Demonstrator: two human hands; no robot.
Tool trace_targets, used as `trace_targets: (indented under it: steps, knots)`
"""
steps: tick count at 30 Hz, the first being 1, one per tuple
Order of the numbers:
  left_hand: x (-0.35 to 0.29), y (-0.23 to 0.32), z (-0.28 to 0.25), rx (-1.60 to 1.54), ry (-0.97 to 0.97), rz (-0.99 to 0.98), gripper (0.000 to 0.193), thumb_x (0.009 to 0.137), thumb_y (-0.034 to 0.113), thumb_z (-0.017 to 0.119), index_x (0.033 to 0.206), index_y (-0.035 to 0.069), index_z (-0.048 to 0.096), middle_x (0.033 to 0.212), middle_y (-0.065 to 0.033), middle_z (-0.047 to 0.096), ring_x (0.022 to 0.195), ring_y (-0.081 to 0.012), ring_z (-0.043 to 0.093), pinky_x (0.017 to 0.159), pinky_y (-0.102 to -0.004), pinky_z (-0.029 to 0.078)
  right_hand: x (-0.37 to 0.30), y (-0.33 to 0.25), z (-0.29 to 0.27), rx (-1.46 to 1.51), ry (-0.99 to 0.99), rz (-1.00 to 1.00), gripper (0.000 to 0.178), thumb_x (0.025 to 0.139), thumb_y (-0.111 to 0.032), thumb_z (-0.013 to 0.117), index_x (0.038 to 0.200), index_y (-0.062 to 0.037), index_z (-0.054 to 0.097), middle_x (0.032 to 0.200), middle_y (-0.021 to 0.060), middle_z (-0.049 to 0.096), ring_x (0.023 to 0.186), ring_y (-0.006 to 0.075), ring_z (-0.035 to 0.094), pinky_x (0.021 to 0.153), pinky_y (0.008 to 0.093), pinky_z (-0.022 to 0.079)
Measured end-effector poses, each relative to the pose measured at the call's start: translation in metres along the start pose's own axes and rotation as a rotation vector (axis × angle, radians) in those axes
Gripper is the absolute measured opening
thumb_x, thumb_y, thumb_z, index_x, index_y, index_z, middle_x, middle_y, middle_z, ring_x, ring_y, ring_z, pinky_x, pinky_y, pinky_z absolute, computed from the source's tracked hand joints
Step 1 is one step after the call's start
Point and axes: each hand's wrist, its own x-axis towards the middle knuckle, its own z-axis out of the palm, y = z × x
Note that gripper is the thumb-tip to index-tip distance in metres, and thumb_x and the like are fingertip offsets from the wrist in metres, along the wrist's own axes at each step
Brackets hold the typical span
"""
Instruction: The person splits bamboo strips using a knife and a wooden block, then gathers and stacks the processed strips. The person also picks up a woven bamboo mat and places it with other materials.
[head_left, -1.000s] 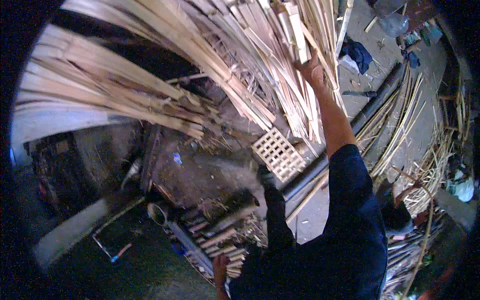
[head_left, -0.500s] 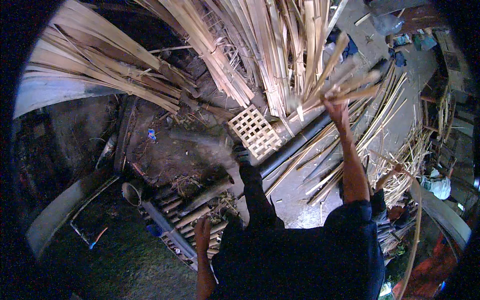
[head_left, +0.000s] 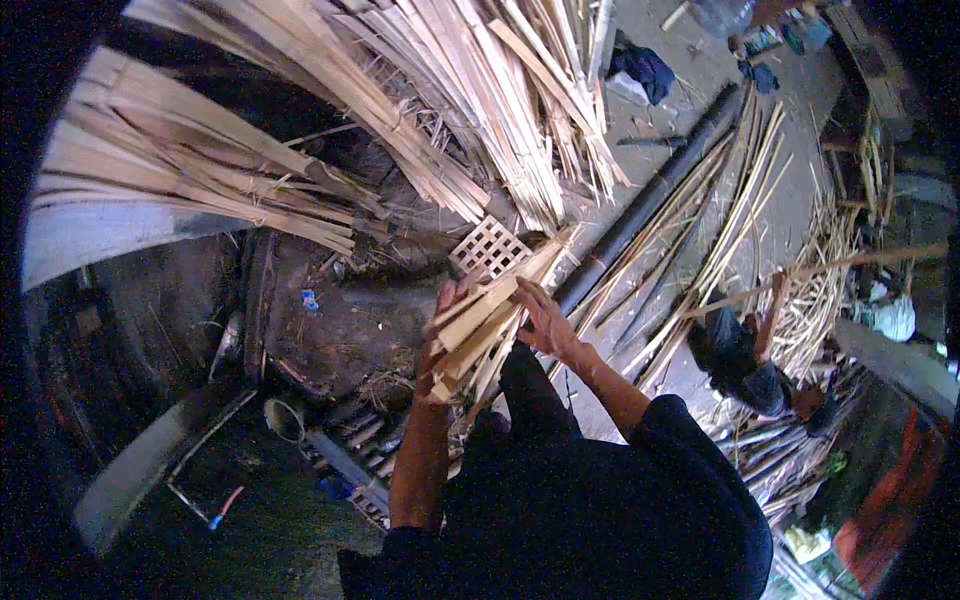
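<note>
In front of my body I have a bundle of pale bamboo strips (head_left: 482, 335) between both hands, its strips slanting up and to the right. My left hand (head_left: 447, 312) is wrapped along the left side of the bundle, its fingers partly hidden behind the strips. My right hand (head_left: 546, 322) grips the right side, with the fingertips over the top strips. Just beyond the bundle, a small woven bamboo lattice (head_left: 488, 246) lies on the ground, its near part covered by the strips.
Large piles of split bamboo (head_left: 450, 90) spread across the far side, another stack (head_left: 190, 165) at the far left. A dark pole (head_left: 640, 205) runs diagonally beside thin strips (head_left: 735, 215). At the right, a co-worker's hand (head_left: 777, 288) is at a long strip (head_left: 850, 262).
My right hand has brought the strips from the far right back in front of me. My left hand has risen from the lower left onto them. The co-worker's long strip has swung nearly level.
</note>
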Motion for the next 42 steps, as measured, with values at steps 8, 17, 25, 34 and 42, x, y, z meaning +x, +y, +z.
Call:
trace_targets:
  steps: [8,17,25,34,42]
  knots:
    - [-0.062,-0.031,-0.028,0.656,0.184,-0.221,0.064,0.092,0.028,0.050,0.145,0.005,0.022,0.134,-0.0113,0.045,0.119,-0.0196,0.046,0.102,-0.0307,0.034,-0.085,-0.010,0.036,1.087,0.244,1.008,0.062,0.082,-0.027,0.054,0.137,-0.0056,0.033,0.131,0.0170,0.041,0.117,0.0296,0.046,0.100,0.0403,0.038]
    - [-0.089,-0.041,-0.066,1.253,0.173,-0.536,0.085,0.087,0.058,0.048,0.142,-0.002,0.023,0.140,-0.0153,0.035,0.127,-0.0249,0.037,0.107,-0.0324,0.027,-0.059,0.013,0.095,1.378,0.285,1.167,0.053,0.091,-0.051,0.044,0.095,0.0006,0.056,0.083,0.0106,0.062,0.072,0.0231,0.062,0.063,0.0384,0.053]
    - [-0.113,-0.041,-0.041,1.128,0.116,-0.555,0.086,0.081,0.045,0.065,0.142,0.000,0.025,0.128,-0.0125,0.048,0.113,-0.0188,0.047,0.097,-0.0287,0.037,-0.063,0.032,0.123,1.706,0.483,1.163,0.030,0.090,-0.030,0.054,0.098,-0.0005,0.055,0.077,0.0099,0.059,0.066,0.0228,0.061,0.061,0.0388,0.053]
    - [-0.207,-0.050,-0.077,1.737,0.114,-0.251,0.092,0.072,0.050,0.072,0.139,0.001,0.032,0.135,-0.0204,0.044,0.123,-0.0265,0.045,0.102,-0.0326,0.036,-0.079,-0.069,0.090,1.254,0.925,0.897,0.042,0.086,-0.019,0.061,0.119,0.0003,0.045,0.092,0.0112,0.059,0.078,0.0243,0.059,0.073,0.0384,0.050]
    - [-0.376,-0.105,-0.124,1.131,0.656,0.802,0.050,0.091,0.029,0.059,0.128,-0.001,0.045,0.117,-0.0148,0.058,0.104,-0.0224,0.058,0.091,-0.0327,0.045,-0.112,-0.171,0.032,0.965,0.820,0.290,0.053,0.090,-0.026,0.062,0.129,-0.0005,0.037,0.106,0.0092,0.055,0.092,0.0153,0.052,0.079,0.0279,0.044]
